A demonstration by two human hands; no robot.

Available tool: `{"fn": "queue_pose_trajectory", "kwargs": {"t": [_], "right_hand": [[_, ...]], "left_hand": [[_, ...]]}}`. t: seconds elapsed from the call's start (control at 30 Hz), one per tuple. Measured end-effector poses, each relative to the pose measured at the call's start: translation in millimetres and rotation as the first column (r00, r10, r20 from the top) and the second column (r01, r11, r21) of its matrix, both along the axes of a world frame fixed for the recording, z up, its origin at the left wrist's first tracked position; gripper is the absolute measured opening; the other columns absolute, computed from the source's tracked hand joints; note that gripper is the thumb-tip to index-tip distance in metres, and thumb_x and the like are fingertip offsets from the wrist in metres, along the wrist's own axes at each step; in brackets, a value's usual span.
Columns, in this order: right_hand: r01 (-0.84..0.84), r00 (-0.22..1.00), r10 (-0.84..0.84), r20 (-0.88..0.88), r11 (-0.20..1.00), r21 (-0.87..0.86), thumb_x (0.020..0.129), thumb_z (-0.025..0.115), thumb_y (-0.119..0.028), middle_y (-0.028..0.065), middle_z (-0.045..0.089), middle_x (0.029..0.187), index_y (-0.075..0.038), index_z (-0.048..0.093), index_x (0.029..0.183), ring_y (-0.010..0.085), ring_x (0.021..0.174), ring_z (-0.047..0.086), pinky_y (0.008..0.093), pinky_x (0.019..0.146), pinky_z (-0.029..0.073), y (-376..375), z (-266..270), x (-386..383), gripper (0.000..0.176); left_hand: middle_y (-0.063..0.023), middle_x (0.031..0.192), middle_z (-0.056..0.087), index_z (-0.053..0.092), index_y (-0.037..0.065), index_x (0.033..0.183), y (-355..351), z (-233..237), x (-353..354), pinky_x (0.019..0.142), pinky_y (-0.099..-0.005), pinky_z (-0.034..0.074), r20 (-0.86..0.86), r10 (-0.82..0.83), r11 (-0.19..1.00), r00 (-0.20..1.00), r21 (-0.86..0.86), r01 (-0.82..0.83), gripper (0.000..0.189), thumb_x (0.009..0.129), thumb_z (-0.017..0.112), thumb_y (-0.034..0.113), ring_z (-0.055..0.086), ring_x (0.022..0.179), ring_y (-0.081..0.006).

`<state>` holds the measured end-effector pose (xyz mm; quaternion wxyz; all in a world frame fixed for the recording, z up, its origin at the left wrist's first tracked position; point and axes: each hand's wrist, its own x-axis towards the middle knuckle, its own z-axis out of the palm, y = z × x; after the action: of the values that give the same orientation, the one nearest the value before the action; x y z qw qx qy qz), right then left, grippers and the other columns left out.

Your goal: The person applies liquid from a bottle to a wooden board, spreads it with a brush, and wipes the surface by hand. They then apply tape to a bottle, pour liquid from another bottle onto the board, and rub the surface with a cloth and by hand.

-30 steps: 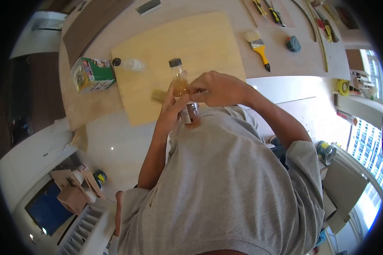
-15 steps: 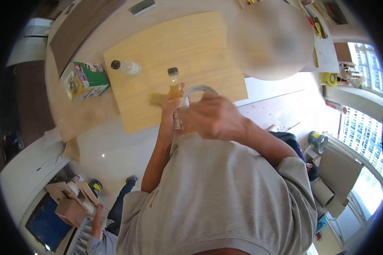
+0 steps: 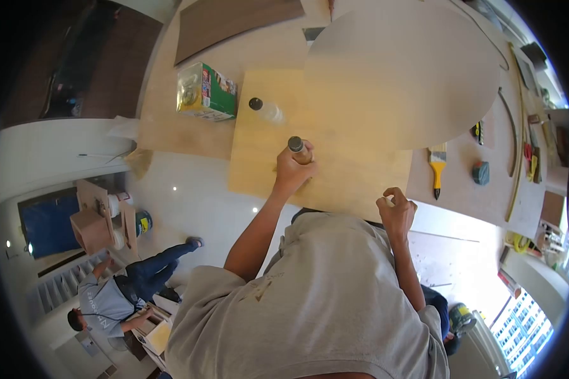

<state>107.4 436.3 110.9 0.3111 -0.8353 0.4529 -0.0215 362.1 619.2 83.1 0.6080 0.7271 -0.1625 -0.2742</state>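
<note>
Your left hand (image 3: 293, 169) is closed around the bottle (image 3: 299, 150), fingers wrapped round its body so that only the dark cap and a little of the neck show above your grip; the bottle stands roughly upright, over the pale plywood board (image 3: 354, 170), near the board's middle; whether its base touches the board is hidden by your hand. Your right hand (image 3: 396, 211) hangs at the board's near edge, well apart from the bottle; its fingers are curled in to a loose fist with the thumb against them, and you cannot tell from here whether anything small is pinched inside.

A second bottle (image 3: 265, 111), clear with a black cap, lies on its side on the far left corner of the board; just beyond it, off the board, a green carton (image 3: 206, 92) sits on the bench (image 3: 171, 126). To your right, a paintbrush (image 3: 437, 169) with a yellow handle lies on the bench, bristles away from you, and a small teal block (image 3: 480, 172) lies just beside it. Down at the lower left, on the floor, another person (image 3: 110, 302) in a grey shirt bends over some boxes, well clear of your hands.
</note>
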Motion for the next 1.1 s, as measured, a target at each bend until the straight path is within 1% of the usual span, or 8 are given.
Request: {"fn": "queue_pose_trajectory", "kwargs": {"t": [0.03, 0.13, 0.4, 0.47, 0.53, 0.73, 0.87, 1.1], "right_hand": [[0.010, 1.000, -0.010, 0.003, 0.999, 0.042, 0.082, 0.073, -0.024, 0.0193, 0.075, 0.081, -0.015, 0.073, 0.107, 0.0323, 0.079, 0.073, 0.0423, 0.099, 0.045, -7, 0, 2, 0.027], [-0.013, 0.995, 0.009, 0.104, 0.999, 0.031, 0.088, 0.076, -0.024, 0.0219, 0.076, 0.088, -0.014, 0.067, 0.123, 0.0385, 0.083, 0.073, 0.0473, 0.099, 0.048, -40, -11, -1, 0.037], [-0.090, 0.991, 0.083, 0.107, 0.994, 0.058, 0.091, 0.077, -0.025, 0.0212, 0.076, 0.092, -0.018, 0.068, 0.124, 0.0445, 0.087, 0.070, 0.0527, 0.082, 0.055, -112, -26, -37, 0.035], [-0.058, 0.996, 0.050, 0.072, 0.992, 0.115, 0.092, 0.077, -0.027, 0.0200, 0.074, 0.086, -0.018, 0.069, 0.121, 0.0444, 0.084, 0.068, 0.0523, 0.081, 0.054, -121, -34, -49, 0.032], [-0.114, 0.984, 0.119, 0.135, 0.992, -0.046, 0.093, 0.074, -0.028, 0.0201, 0.071, 0.075, -0.017, 0.069, 0.121, 0.0429, 0.074, 0.067, 0.0500, 0.087, 0.052, -123, -46, -57, 0.031], [-0.149, 0.961, 0.130, 0.245, 0.987, 0.062, 0.094, 0.070, -0.019, 0.0196, 0.071, 0.076, -0.014, 0.065, 0.122, 0.0411, 0.074, 0.070, 0.0497, 0.091, 0.051, -134, -31, -66, 0.028], [-0.032, 0.957, 0.021, 0.288, 0.999, 0.034, 0.096, 0.066, -0.011, 0.0214, 0.075, 0.097, -0.015, 0.063, 0.129, 0.0400, 0.089, 0.072, 0.0509, 0.094, 0.050, -154, -44, -87, 0.034], [0.079, 0.985, -0.012, 0.174, 0.921, -0.381, 0.096, 0.068, -0.007, 0.0182, 0.074, 0.107, -0.010, 0.063, 0.131, 0.0343, 0.102, 0.069, 0.0493, 0.099, 0.047, -264, -74, -126, 0.036]], "left_hand": [[-0.0028, 0.081, 0.063, 0.063, 0.002, 0.104, -5, -3, 4, 0.058, -0.0285, 0.053, 0.128, 0.052, 0.998, 0.990, 0.018, -0.054, 0.023, 0.084, 0.073, -0.003, 0.066, 0.073, -0.0119], [-0.0023, 0.081, 0.064, 0.065, 0.002, 0.100, -18, -6, 10, 0.061, -0.0273, 0.052, -0.166, 0.288, 0.948, 0.943, -0.090, -0.305, 0.015, 0.091, 0.076, 0.007, 0.063, 0.073, -0.0098], [-0.0034, 0.090, 0.070, 0.072, -0.001, 0.110, 0, -11, 47, 0.071, -0.0282, 0.053, 0.170, 0.721, 0.692, 0.671, -0.206, -0.692, 0.025, 0.100, 0.075, 0.022, 0.065, 0.078, -0.0109], [-0.0030, 0.091, 0.071, 0.072, 0.001, 0.115, 46, -62, 104, 0.072, -0.0278, 0.053, 0.211, 0.657, 0.752, 0.724, -0.104, -0.651, 0.030, 0.098, 0.078, 0.025, 0.066, 0.080, -0.0108], [-0.0049, 0.101, 0.069, 0.057, 0.004, 0.145, 21, -27, 124, 0.065, -0.0257, 0.054, 0.115, 0.573, 0.818, 0.811, -0.011, -0.576, 0.057, 0.093, 0.081, 0.012, 0.064, 0.078, -0.0104], [-0.0025, 0.074, 0.066, 0.069, -0.001, 0.084, -56, 35, 124, 0.052, -0.0247, 0.041, 0.392, 0.493, 0.830, 0.777, 0.057, -0.555, 0.026, 0.092, 0.082, 0.019, 0.055, 0.059, -0.0068], [-0.0021, 0.075, 0.066, 0.070, -0.002, 0.086, -103, 77, 95, 0.053, -0.0250, 0.043, 0.404, 0.289, 0.894, 0.868, 0.210, -0.395, 0.027, 0.092, 0.083, 0.021, 0.056, 0.061, -0.0063], [-0.0001, 0.076, 0.068, 0.075, 0.004, 0.096, -285, 93, 63, 0.058, -0.0255, 0.046, 0.345, 0.112, 0.991, 0.932, 0.032, -0.131, 0.017, 0.093, 0.083, 0.019, 0.059, 0.064, -0.0067]]}}
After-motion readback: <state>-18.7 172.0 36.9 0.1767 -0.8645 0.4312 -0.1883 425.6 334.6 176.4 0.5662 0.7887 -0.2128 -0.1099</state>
